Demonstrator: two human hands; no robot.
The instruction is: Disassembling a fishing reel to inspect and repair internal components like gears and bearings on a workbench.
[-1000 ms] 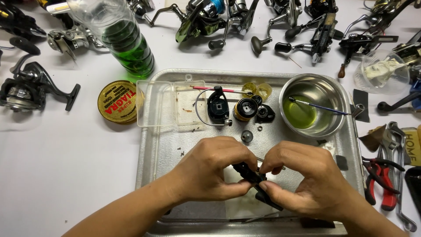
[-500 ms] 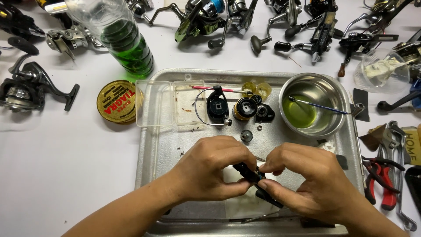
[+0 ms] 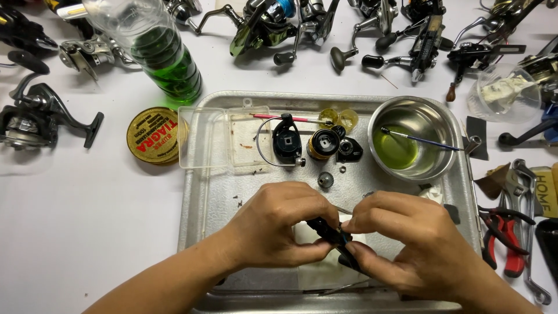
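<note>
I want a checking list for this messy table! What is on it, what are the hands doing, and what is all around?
Surface: white table with a metal tray in the middle.
Job's things: small black part held between both hands over the tray.
Clutter: in the tray, a steel bowl of green liquid with a brush, a clear plastic box, a black reel piece and a small gear.
Grippers: left hand and right hand both pinch the black part.
Cables: nothing seen.
Surroundings: fishing reels, a bottle of green liquid, a round gold tin, red pliers.
</note>
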